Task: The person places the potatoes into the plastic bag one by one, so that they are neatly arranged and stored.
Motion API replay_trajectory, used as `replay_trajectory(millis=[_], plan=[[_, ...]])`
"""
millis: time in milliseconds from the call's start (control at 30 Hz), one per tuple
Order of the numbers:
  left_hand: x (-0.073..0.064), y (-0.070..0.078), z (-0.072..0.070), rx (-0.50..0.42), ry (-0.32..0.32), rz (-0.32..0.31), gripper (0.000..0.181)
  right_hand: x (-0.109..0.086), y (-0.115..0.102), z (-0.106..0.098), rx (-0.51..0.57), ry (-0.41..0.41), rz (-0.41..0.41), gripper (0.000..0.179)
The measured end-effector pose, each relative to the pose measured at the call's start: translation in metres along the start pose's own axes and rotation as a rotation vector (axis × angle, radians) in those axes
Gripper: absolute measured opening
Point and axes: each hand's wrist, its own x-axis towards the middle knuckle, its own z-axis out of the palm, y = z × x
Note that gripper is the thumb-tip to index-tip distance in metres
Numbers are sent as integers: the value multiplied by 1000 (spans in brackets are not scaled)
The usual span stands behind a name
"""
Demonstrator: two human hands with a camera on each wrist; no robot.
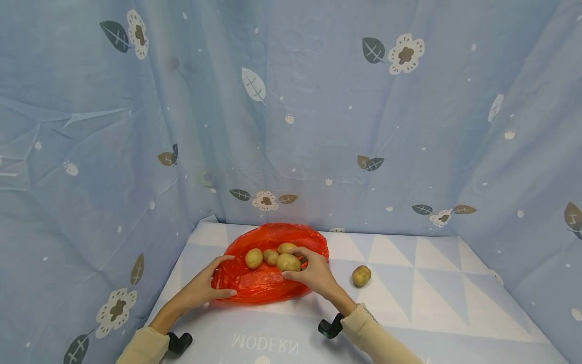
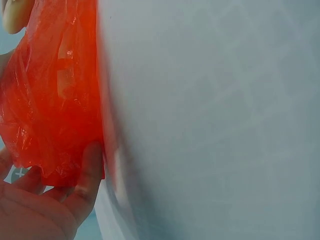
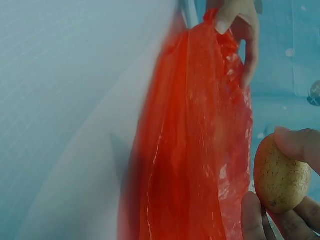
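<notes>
A red plastic bag (image 1: 254, 289) lies spread on the table, its mouth facing up. Several potatoes (image 1: 253, 258) sit in it. At the bag's left end, my left hand (image 1: 200, 287) holds its rim, thumb at the near side and fingers farther back; the left wrist view shows the thumb against the red plastic (image 2: 55, 100). My right hand (image 1: 318, 275) pinches a potato (image 3: 281, 175) between thumb and fingers, over the right part of the bag. Another potato (image 1: 361, 276) lies on the table, right of that hand.
The table (image 1: 436, 293) has a cloth with pale triangles and the printed word MODERN near the front. Blue floral curtains (image 1: 318, 111) hang behind it and along both sides.
</notes>
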Motion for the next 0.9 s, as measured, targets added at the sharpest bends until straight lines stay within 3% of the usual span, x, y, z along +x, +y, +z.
replay_trajectory(millis=[400,633,900], plan=[[0,0,1,1,6,-7,90,7,-7,19,20,-29,-34,51],[-2,2,2,3,3,-13,91,13,-10,33,10,-47,-52,56],[0,1,1,-10,-6,9,90,21,-16,49,3,-59,-93,52]])
